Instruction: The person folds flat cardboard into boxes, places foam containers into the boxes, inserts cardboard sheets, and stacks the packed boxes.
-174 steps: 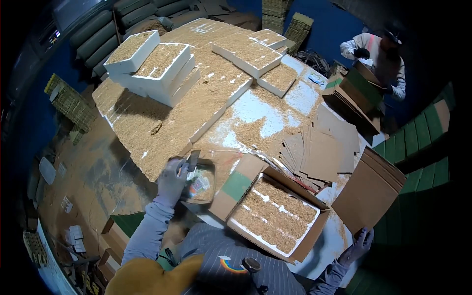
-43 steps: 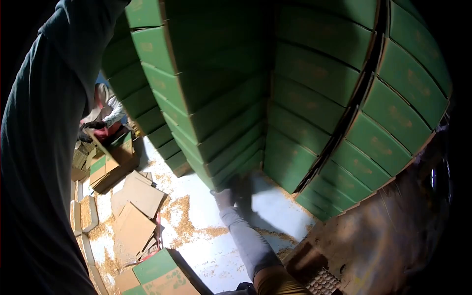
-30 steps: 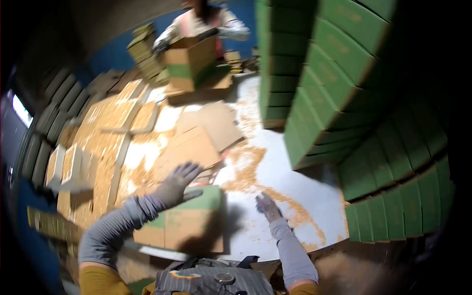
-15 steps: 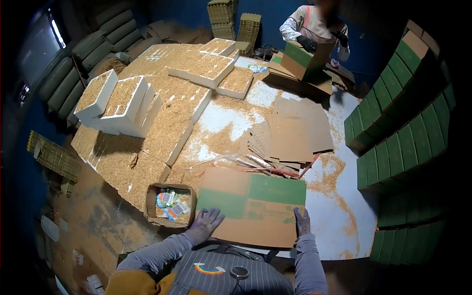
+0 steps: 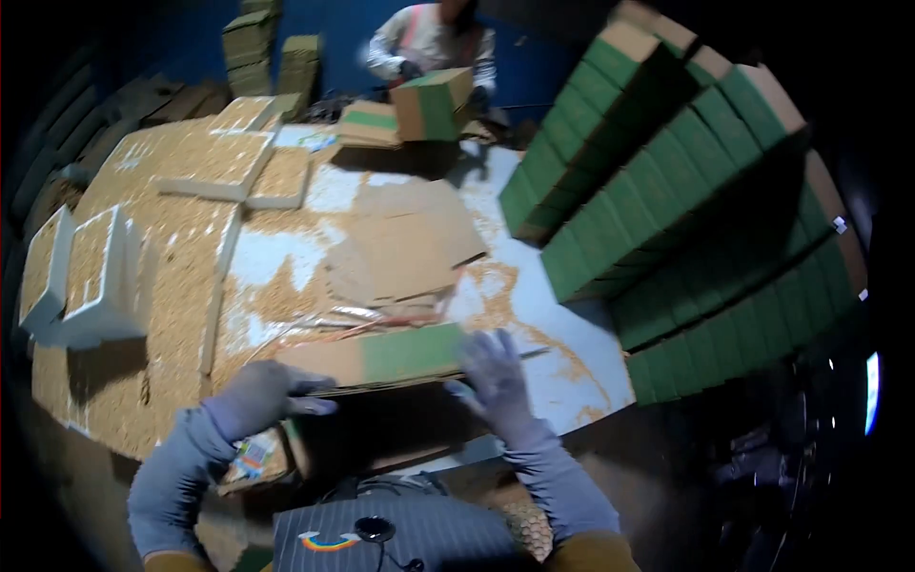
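A brown and green cardboard box (image 5: 410, 353) stands in front of me, its near side dark and apparently open. My left hand (image 5: 272, 396) grips its left end, with thumb and fingers around the cardboard edge. At the right end, my right hand (image 5: 494, 381) holds the upper edge, thumb below and fingers over the top. Partly hidden beneath my left wrist is a small carton with colourful packets (image 5: 254, 458). Flat cardboard sheets (image 5: 405, 238) lie just beyond the box, beside loose plastic strips.
Tall stacks of green boxes (image 5: 658, 191) line the right side. White trays of shavings (image 5: 214, 162) cover the left of the table, with stacked ones (image 5: 95, 276) nearer. Across the table, a co-worker (image 5: 438, 48) handles another box (image 5: 434, 103).
The box that lay flat under my hands is now tilted up with a dark opening towards me. Both hands have moved to its upper edge. My view has turned right.
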The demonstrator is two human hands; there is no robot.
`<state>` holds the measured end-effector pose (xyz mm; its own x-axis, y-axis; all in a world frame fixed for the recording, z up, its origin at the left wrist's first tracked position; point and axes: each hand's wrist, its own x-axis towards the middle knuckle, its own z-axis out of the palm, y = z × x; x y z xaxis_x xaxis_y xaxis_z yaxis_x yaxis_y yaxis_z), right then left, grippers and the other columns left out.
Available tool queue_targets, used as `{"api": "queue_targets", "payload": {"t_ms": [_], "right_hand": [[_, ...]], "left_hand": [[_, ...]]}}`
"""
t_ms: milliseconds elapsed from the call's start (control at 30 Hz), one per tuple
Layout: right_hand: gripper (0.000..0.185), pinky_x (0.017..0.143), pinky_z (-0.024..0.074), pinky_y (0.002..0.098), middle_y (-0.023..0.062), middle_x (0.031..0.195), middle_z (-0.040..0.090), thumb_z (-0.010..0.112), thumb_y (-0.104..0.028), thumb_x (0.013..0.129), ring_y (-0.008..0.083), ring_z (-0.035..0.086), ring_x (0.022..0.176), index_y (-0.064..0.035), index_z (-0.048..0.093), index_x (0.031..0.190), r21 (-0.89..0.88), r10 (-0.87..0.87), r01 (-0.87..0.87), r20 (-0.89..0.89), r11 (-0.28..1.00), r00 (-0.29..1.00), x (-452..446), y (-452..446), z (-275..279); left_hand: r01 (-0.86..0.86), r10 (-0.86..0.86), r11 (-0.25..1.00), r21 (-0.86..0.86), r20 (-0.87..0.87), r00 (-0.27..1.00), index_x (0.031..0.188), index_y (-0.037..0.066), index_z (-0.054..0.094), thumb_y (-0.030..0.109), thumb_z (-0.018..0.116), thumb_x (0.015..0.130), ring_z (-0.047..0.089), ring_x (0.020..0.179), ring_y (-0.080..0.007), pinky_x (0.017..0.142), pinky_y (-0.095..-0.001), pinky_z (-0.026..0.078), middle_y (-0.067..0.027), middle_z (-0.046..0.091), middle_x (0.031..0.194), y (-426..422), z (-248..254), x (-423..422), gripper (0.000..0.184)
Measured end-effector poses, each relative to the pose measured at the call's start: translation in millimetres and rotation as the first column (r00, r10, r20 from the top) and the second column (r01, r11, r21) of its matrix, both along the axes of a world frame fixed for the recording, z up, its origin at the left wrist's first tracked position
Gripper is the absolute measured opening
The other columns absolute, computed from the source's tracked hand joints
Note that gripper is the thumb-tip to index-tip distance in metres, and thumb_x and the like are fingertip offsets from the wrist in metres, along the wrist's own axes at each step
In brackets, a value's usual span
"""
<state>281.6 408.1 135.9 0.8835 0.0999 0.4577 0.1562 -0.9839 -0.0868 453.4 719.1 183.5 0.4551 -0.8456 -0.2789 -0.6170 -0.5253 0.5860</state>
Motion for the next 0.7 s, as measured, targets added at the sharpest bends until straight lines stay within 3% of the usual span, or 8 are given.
{"api": "queue_targets", "payload": {"t_ms": [33,100,333,367,433,567,633,700], "right_hand": [[0.059,0.113,0.0295,0.0557,0.012,0.14,0.05,0.074,-0.03,0.082,0.0316,0.044,0.132,-0.0109,0.052,0.134,-0.052,0.025,-0.022,0.059,0.998,0.998,4.8,-8.6,-14.0],[0.065,0.114,0.0264,0.0564,0.0119,0.148,0.041,0.069,-0.034,0.086,0.0324,0.032,0.139,-0.0124,0.045,0.142,-0.055,0.03,-0.025,0.084,0.998,0.996,6.3,-9.5,-18.1],[0.029,0.105,0.0346,0.0517,0.0059,0.118,0.063,0.059,-0.033,0.092,0.0261,0.051,0.116,-0.0176,0.069,0.115,-0.028,0.196,-0.203,0.415,0.979,0.888,-18.3,-15.8,-55.3],[0.018,0.103,0.0371,0.051,0.0053,0.096,0.064,0.061,-0.029,0.088,0.0275,0.057,0.102,-0.0149,0.07,0.095,0.121,0.211,-0.274,0.38,0.954,0.901,-2.1,-23.3,-47.1],[0.012,0.103,0.0379,0.0519,0.0049,0.078,0.058,0.063,-0.023,0.081,0.0286,0.057,0.085,-0.0114,0.064,0.079,0.275,0.291,-0.409,0.384,0.87,0.876,33.2,-36.2,-20.4],[0.036,0.101,0.0412,0.0469,0.0059,0.061,0.055,0.059,-0.033,0.087,0.0288,0.055,0.073,-0.0063,0.06,0.062,0.317,0.738,-0.7,-0.001,0.64,0.675,50.9,2.9,24.5],[0.036,0.093,0.0438,0.0428,0.0059,0.071,0.064,0.06,-0.038,0.088,0.0285,0.058,0.085,-0.0078,0.066,0.069,0.013,0.488,-0.655,-0.677,0.756,0.551,58.8,30.6,1.4],[0.04,0.087,0.044,0.0448,0.0091,0.1,0.062,0.062,-0.045,0.085,0.0319,0.054,0.094,-0.0083,0.063,0.102,0.436,0.755,-0.63,-0.221,0.642,0.617,46.3,28.1,-94.2]], "left_hand": [[-0.096,0.084,0.995,-0.012,-0.397,0.914,0.128,0.006,0.062,0.049,0.071,0.085,0.067,0.1,-0.0203,0.09,-0.0305,0.049,-0.0142,0.071,0.109,-0.3,-2.8,16.7,0.06],[-0.068,0.101,0.995,0.079,-0.591,0.8,0.131,0.007,0.061,0.036,0.074,0.087,0.06,0.104,-0.0105,0.093,-0.0267,0.045,-0.0059,0.069,0.118,-5.0,-5.2,42.9,0.054],[-0.38,0.355,0.921,0.084,-0.581,0.732,0.135,0.01,0.058,0.022,0.073,0.088,0.061,0.098,-0.0133,0.089,-0.0267,0.048,-0.0068,0.068,0.112,-14.4,30.2,31.0,0.051],[-0.429,0.343,0.89,-0.154,-0.393,0.853,0.139,0.009,0.053,0.016,0.071,0.088,0.062,0.083,-0.012,0.079,-0.0272,0.051,-0.0092,0.07,0.096,-7.9,-8.1,39.9,0.055],[-0.474,0.482,0.876,-0.091,0.095,0.871,0.141,0.007,0.05,0.013,0.072,0.085,0.06,0.074,-0.0127,0.071,-0.029,0.053,-0.013,0.07,0.091,-30.2,47.6,0.9,0.06],[-0.152,0.187,0.936,-0.317,0.082,0.979,0.145,0.012,0.046,0.019,0.081,0.079,0.064,0.06,-0.0174,0.058,-0.0336,0.053,-0.0175,0.067,0.073,-26.4,40.5,-24.5,0.075],[0.358,-0.327,0.933,0.049,0.533,0.78,0.141,0.02,0.049,0.025,0.06,0.092,0.067,0.066,-0.0256,0.062,-0.0383,0.055,-0.0069,0.069,0.084,-59.6,-11.7,-28.0,0.051],[0.6,-0.58,0.761,0.247,0.675,0.457,0.144,0.022,0.042,0.026,0.052,0.089,0.061,0.108,-0.0197,0.09,-0.0371,0.051,-0.0088,0.061,0.121,-88.4,-58.0,-29.5,0.056]]}}
